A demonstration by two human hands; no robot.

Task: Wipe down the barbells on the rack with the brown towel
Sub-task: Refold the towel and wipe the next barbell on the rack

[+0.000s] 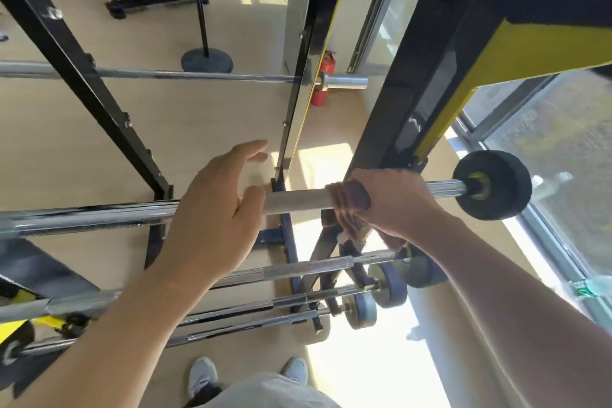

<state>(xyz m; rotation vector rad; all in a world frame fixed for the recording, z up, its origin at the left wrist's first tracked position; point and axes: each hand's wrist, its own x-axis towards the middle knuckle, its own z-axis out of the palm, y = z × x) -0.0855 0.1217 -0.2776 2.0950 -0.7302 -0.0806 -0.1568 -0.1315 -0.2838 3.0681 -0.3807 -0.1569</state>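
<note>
A brown cloth towel (pixel 347 205) is bunched around a chrome steel barbell (pixel 298 202) that runs across the middle of the frame, just right of centre. The person's right hand (pixel 394 205) has its grip clamped on the towel, fingers curled over the bar and pressing the cloth against the metal. A loose end of the towel hangs below the bar. To the right of that hand, the bar ends in a small round black weight plate (pixel 493 184) with a yellow hub.

The left hand (pixel 215 209) is at centre frame, left of the towel. Its grip is apart: the fingers are spread and raised, the thumb lies against the bar's near side, and the palm faces the shaft without closing on it.

The barbell sits on a black and yellow steel rack (pixel 440 89) whose uprights slant from the upper right toward the centre. Below the hands, in the lower middle of the frame, several more chrome barbells (pixel 311 268) with small grey plates lie stacked in tiers. Another long bar (pixel 198 74) crosses the upper left.

At the bottom centre are two grey sneakers (pixel 202 374) on a pale wooden floor (pixel 66 142). A red fire extinguisher (pixel 323 79) stands in the upper middle, and a window (pixel 563 142) fills the right edge.
</note>
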